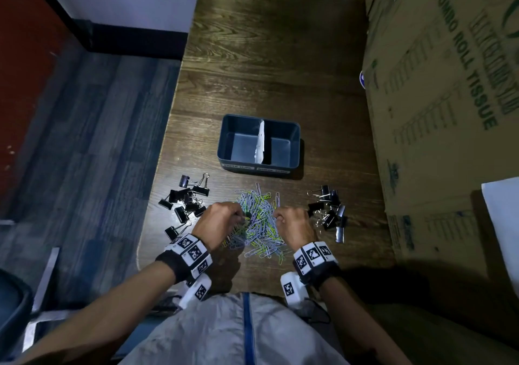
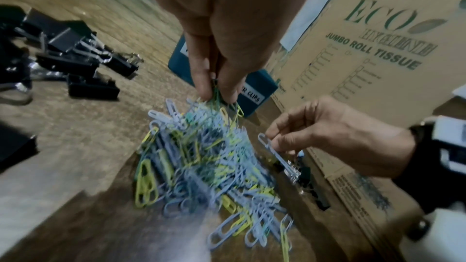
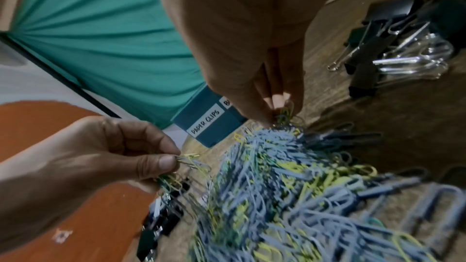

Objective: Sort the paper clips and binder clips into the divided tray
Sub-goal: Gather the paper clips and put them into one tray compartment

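A pile of blue, yellow and green paper clips (image 1: 258,221) lies on the wooden table in front of me. My left hand (image 1: 222,221) pinches a bunch of paper clips (image 2: 216,95) at the pile's left side. On the pile's right edge my right hand (image 1: 292,224) pinches a few paper clips (image 3: 285,113). Black binder clips lie in two groups, one to the left (image 1: 185,204) and one to the right (image 1: 330,210). The dark blue divided tray (image 1: 259,143) stands beyond the pile with both halves bare, and one label (image 3: 205,125) reads PAPER CLIPS.
Large cardboard boxes (image 1: 438,112) printed JUMBO ROLL TISSUE stand along the table's right side, close to the right group of binder clips. The table's left edge (image 1: 165,140) drops to a grey floor. A white sheet (image 1: 502,218) sits at the far right.
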Tool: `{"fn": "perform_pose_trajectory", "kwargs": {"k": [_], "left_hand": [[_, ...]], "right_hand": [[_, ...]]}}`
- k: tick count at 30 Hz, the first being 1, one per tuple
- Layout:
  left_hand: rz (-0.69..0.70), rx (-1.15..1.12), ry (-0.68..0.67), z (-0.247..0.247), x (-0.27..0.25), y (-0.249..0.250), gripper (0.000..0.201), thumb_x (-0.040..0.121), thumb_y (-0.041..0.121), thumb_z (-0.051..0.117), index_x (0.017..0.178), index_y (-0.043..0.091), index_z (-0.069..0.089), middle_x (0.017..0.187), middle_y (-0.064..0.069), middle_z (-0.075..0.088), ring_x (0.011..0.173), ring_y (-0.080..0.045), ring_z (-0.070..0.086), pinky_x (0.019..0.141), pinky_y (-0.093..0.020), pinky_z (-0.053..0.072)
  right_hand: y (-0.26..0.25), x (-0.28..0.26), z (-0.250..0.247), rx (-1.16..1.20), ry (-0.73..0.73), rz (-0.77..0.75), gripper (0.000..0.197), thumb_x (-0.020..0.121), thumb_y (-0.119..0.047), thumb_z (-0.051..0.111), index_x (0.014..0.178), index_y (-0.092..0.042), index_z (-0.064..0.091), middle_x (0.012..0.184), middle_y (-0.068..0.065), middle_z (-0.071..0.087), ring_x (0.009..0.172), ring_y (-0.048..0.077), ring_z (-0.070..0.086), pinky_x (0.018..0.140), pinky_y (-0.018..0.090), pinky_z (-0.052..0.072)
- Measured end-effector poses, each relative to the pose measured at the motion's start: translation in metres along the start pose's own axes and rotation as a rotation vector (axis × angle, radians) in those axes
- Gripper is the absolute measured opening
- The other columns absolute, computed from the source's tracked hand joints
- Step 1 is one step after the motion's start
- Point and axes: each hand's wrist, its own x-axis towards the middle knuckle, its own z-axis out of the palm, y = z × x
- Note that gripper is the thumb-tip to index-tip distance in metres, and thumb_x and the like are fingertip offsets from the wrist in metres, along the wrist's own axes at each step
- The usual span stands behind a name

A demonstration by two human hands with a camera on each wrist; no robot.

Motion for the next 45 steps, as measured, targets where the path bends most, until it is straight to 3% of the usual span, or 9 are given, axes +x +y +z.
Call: {"fn": "perform_pose_trajectory", "kwargs": {"k": [11,14,21,26,33,36,39,42,45], "left_hand": [[-0.013,-0.094,0.271,-0.106,0.059,0.045,0.004,0.087,0.014,0.068,0.089,0.017,0.070,0.080,0.008,0.069,0.071,0.001,0.065,0.058,-0.008,0.048],[0.019,-0.060,0.385,-0.125,0.095,0.047,0.003,0.084,0.012,0.071,0.085,0.014,0.073,0.079,-0.001,0.073,0.070,-0.012,0.067,0.067,-0.024,0.055],[-0.058,0.005,0.352,-0.109,0.132,0.020,0.023,0.084,0.011,0.073,0.106,0.009,0.069,0.098,-0.010,0.074,0.085,-0.018,0.070,0.081,-0.037,0.058],[-0.081,0.048,0.506,-0.085,0.093,0.014,0.019,0.088,0.008,0.061,0.105,0.013,0.068,0.094,-0.006,0.073,0.074,-0.018,0.068,0.069,-0.034,0.059],[-0.091,0.129,0.309,-0.043,0.043,0.007,0.013,0.088,0.010,0.062,0.098,0.016,0.068,0.086,-0.002,0.073,0.062,-0.013,0.059,0.055,-0.011,0.037],[-0.072,0.238,0.097,-0.024,0.028,-0.001,0.018,0.094,0.029,0.058,0.107,0.017,0.059,0.102,-0.002,0.067,0.081,-0.016,0.064,0.066,-0.021,0.045],[-0.156,0.329,-0.156,-0.006,0.019,-0.008,0.059,0.087,0.052,0.059,0.132,0.019,0.040,0.128,-0.005,0.050,0.109,-0.022,0.056,0.084,-0.034,0.050],[-0.272,0.362,-0.266,0.006,0.015,-0.013,0.086,0.078,0.056,0.067,0.143,0.022,0.023,0.146,-0.010,0.033,0.126,-0.027,0.045,0.096,-0.043,0.049],[-0.289,0.388,-0.274,0.017,0.014,-0.013,0.088,0.080,0.053,0.068,0.146,0.022,0.018,0.146,-0.012,0.031,0.129,-0.029,0.040,0.097,-0.044,0.048]], "right_hand": [[-0.007,0.009,-0.053,0.085,-0.002,-0.032,0.021,0.087,-0.003,0.066,0.098,-0.016,0.078,0.094,0.000,0.076,0.081,0.012,0.067,0.076,0.021,0.054],[-0.015,0.011,-0.071,0.121,0.071,-0.141,0.016,0.084,-0.002,0.070,0.092,-0.012,0.079,0.086,0.002,0.077,0.076,0.011,0.069,0.076,0.026,0.058],[-0.063,0.041,-0.113,0.162,0.199,-0.256,0.015,0.085,-0.001,0.069,0.089,-0.011,0.079,0.084,0.003,0.075,0.076,0.011,0.067,0.078,0.024,0.057],[-0.098,0.086,-0.121,0.187,0.304,-0.256,0.019,0.082,-0.002,0.066,0.082,-0.016,0.079,0.085,0.003,0.076,0.078,0.017,0.070,0.075,0.029,0.058],[-0.108,0.103,-0.098,0.212,0.287,-0.262,0.017,0.083,-0.016,0.078,0.099,-0.013,0.076,0.092,0.005,0.074,0.085,0.019,0.069,0.080,0.031,0.057],[-0.084,0.083,-0.076,0.243,0.295,-0.359,0.007,0.084,-0.012,0.075,0.092,-0.013,0.076,0.084,0.002,0.074,0.075,0.013,0.069,0.074,0.029,0.059],[-0.043,0.057,-0.041,0.173,0.208,-0.361,0.013,0.088,-0.004,0.067,0.096,-0.012,0.075,0.089,0.004,0.074,0.076,0.016,0.070,0.072,0.032,0.061],[0.000,0.040,-0.016,0.031,0.079,-0.179,0.034,0.090,-0.017,0.069,0.123,-0.020,0.067,0.120,0.004,0.065,0.107,0.024,0.065,0.090,0.038,0.056],[0.025,0.032,-0.001,-0.105,-0.071,0.014,0.072,0.088,-0.038,0.070,0.150,-0.032,0.034,0.143,0.006,0.038,0.136,0.030,0.036,0.107,0.053,0.041]]}}
